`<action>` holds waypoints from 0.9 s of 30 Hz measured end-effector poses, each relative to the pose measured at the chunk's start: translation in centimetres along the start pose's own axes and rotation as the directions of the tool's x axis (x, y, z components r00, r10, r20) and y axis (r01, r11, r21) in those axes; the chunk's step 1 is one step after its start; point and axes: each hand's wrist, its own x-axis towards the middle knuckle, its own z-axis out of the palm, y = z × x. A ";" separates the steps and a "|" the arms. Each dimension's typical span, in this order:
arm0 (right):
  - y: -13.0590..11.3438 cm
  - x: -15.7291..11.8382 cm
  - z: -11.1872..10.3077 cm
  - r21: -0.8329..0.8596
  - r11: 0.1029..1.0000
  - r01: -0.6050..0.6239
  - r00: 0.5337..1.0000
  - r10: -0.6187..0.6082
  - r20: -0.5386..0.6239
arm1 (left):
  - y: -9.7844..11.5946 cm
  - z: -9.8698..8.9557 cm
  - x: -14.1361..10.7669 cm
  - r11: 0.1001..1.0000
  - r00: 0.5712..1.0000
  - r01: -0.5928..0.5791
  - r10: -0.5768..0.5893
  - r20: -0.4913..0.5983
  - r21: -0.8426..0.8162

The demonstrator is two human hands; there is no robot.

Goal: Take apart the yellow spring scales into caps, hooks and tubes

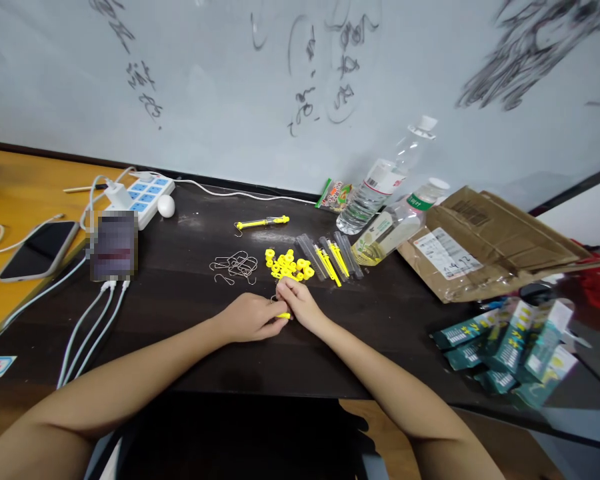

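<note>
Near the front of the dark table, my left hand (255,317) is closed around a small yellow piece (283,315). Touching it from the right is my right hand (300,303), its fingers pinched at a thin metal hook (273,299) that shows only in part. Just beyond the hands lies a pile of yellow plastic parts (286,265). Tangled metal hooks (234,265) lie to its left. Clear tubes (311,257) and yellow sticks (329,265) rest on the right of the pile. Farther back is a yellow rod with a hook (263,223).
Two bottles (373,193) (397,223) and a snack packet (334,194) stand or lie at the back. A cardboard package (470,243) and green boxes (510,340) are at right. A power strip (150,200), cables and phone (40,250) are at left.
</note>
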 end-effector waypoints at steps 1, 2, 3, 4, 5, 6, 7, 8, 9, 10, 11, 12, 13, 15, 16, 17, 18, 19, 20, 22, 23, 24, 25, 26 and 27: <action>-0.1 0.3 -0.2 -0.072 0.997 0.021 1.000 -0.020 0.005 | 0.0 -0.1 -0.1 0.999 1.000 0.023 -0.022 0.015 -0.043; -0.2 0.6 -0.4 -0.135 0.990 0.046 0.999 -0.047 -0.002 | 0.0 -0.1 -0.1 0.994 0.999 0.043 -0.040 0.030 -0.096; -0.4 1.1 -0.6 -0.192 0.979 0.072 0.997 -0.077 -0.018 | 0.1 -0.2 -0.1 0.985 0.997 0.065 -0.059 0.042 -0.161; -0.6 1.8 -0.7 -0.248 0.964 0.098 0.993 -0.111 -0.040 | 0.1 -0.2 -0.1 0.965 0.995 0.096 -0.086 0.050 -0.245; -0.8 2.5 -0.7 -0.310 0.943 0.121 0.988 -0.144 -0.055 | 0.2 -0.2 0.0 0.927 0.991 0.137 -0.126 0.053 -0.348; -0.9 3.3 -0.7 -0.378 0.915 0.140 0.983 -0.174 -0.057 | 0.1 -0.2 0.1 0.864 0.983 0.183 -0.178 0.056 -0.469; -1.0 4.1 -0.6 -0.458 0.875 0.157 0.980 -0.197 -0.040 | 0.0 -0.2 0.3 0.770 0.969 0.227 -0.239 0.061 -0.597; -1.1 5.0 -0.4 -0.535 0.830 0.157 0.982 -0.187 -0.002 | -0.1 -0.2 0.4 0.648 0.950 0.261 -0.303 0.073 -0.716; -1.1 5.7 -0.2 -0.590 0.792 0.158 0.985 -0.168 0.038 | -0.3 -0.1 0.6 0.512 0.928 0.278 -0.362 0.090 -0.813; -1.1 6.5 0.0 -0.634 0.753 0.176 0.984 -0.159 0.085 | -0.5 -0.1 0.8 0.379 0.905 0.279 -0.411 0.110 -0.882; -1.0 7.1 0.3 -0.668 0.716 0.202 0.979 -0.160 0.125 | -0.7 0.0 1.0 0.267 0.884 0.271 -0.450 0.128 -0.925; -0.9 7.6 0.5 -0.692 0.686 0.224 0.975 -0.166 0.151 | -1.0 0.1 1.2 0.179 0.865 0.259 -0.480 0.146 -0.949; -0.9 8.0 0.7 -0.710 0.663 0.238 0.971 -0.179 0.158 | -1.3 0.2 1.3 0.108 0.849 0.249 -0.503 0.163 -0.962; -1.0 8.2 0.7 -0.731 0.642 0.232 0.970 -0.213 0.121 | -1.7 0.3 1.3 0.005 0.821 0.232 -0.537 0.193 -0.973; -1.1 8.0 0.6 -0.732 0.645 0.219 0.970 -0.227 0.090 | -1.9 0.4 1.3 -0.032 0.811 0.226 -0.547 0.207 -0.974; -1.3 7.6 0.4 -0.725 0.655 0.211 0.968 -0.243 0.062 | -2.0 0.6 1.3 -0.061 0.805 0.220 -0.552 0.216 -0.974; -1.4 7.0 0.1 -0.712 0.670 0.210 0.965 -0.259 0.042 | -2.1 0.7 1.3 -0.083 0.802 0.215 -0.553 0.224 -0.973; -1.6 6.3 -0.2 -0.695 0.685 0.217 0.959 -0.282 0.021 | -2.2 0.8 1.3 -0.101 0.802 0.211 -0.551 0.231 -0.972; -1.6 5.4 -0.5 -0.678 0.697 0.233 0.951 -0.310 0.008 | -2.2 1.0 1.3 -0.116 0.802 0.208 -0.549 0.237 -0.971; -1.5 3.5 -0.9 -0.665 0.688 0.292 0.916 -0.401 -0.012 | -2.2 1.3 1.3 -0.145 0.796 0.205 -0.551 0.252 -0.968; -1.2 2.6 -1.0 -0.676 0.657 0.333 0.895 -0.446 0.007 | -2.2 1.4 1.3 -0.164 0.788 0.205 -0.557 0.262 -0.965; -1.0 1.7 -1.0 -0.693 0.613 0.380 0.873 -0.486 0.048 | -2.1 1.5 1.2 -0.186 0.779 0.203 -0.564 0.274 -0.961; -0.7 1.0 -1.0 -0.713 0.554 0.429 0.846 -0.523 0.102 | -2.2 1.6 1.2 -0.212 0.769 0.197 -0.572 0.285 -0.957; -0.4 0.4 -0.9 -0.736 0.485 0.472 0.816 -0.556 0.157 | -2.2 1.6 1.2 -0.239 0.762 0.188 -0.577 0.295 -0.953; -0.2 0.1 -0.8 -0.758 0.412 0.506 0.788 -0.578 0.212 | -2.3 1.6 1.2 -0.264 0.757 0.174 -0.580 0.300 -0.949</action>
